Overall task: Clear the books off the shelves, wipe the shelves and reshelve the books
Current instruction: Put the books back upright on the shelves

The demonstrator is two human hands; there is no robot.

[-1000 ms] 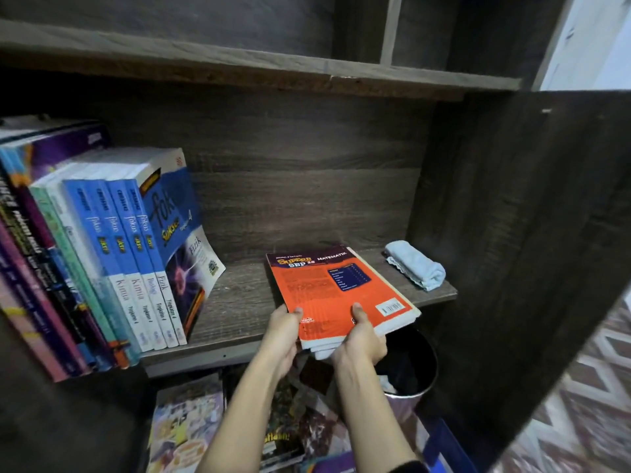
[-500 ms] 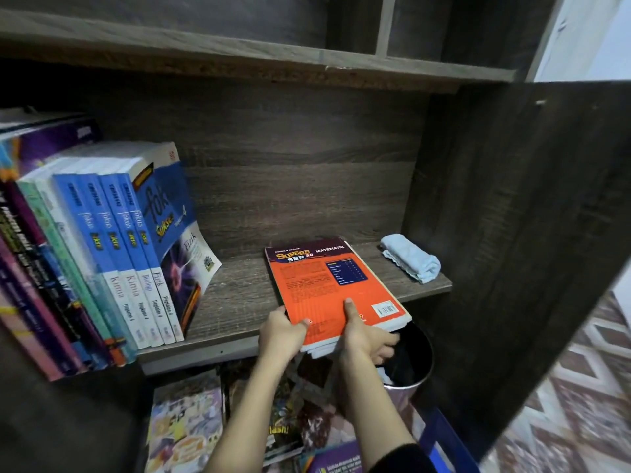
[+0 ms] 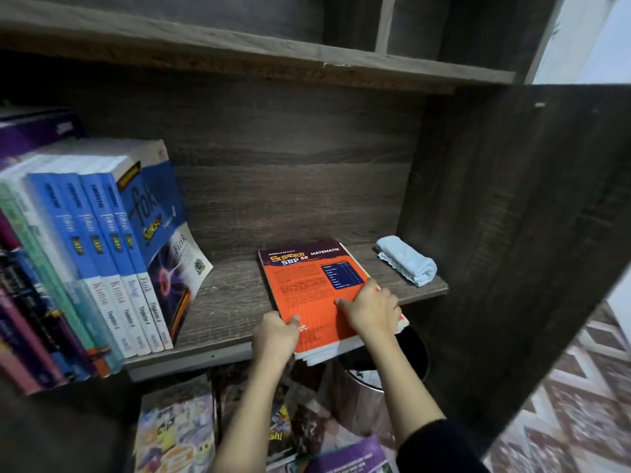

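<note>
An orange Matematik book [image 3: 307, 285] tops a small stack lying flat on the dark wooden shelf [image 3: 232, 302], its near end overhanging the front edge. My left hand [image 3: 275, 334] grips the stack's near left corner, thumb on the cover. My right hand [image 3: 370, 308] lies over the right edge with fingers curled round it. A row of blue Fokus books [image 3: 112, 254] stands leaning at the shelf's left, beside purple and green books [image 3: 24, 285]. A folded light-blue cloth [image 3: 408, 261] lies at the shelf's right end.
The cabinet's dark side panel [image 3: 512, 233] rises on the right. Loose magazines and books [image 3: 177, 435] lie on the floor below the shelf, next to a dark round bin [image 3: 386, 370]. A bare upper shelf [image 3: 239, 49] runs above. Patterned flooring [image 3: 580, 404] shows at far right.
My right hand has slid up from the stack's near edge onto its right side. The stack has moved slightly further onto the shelf.
</note>
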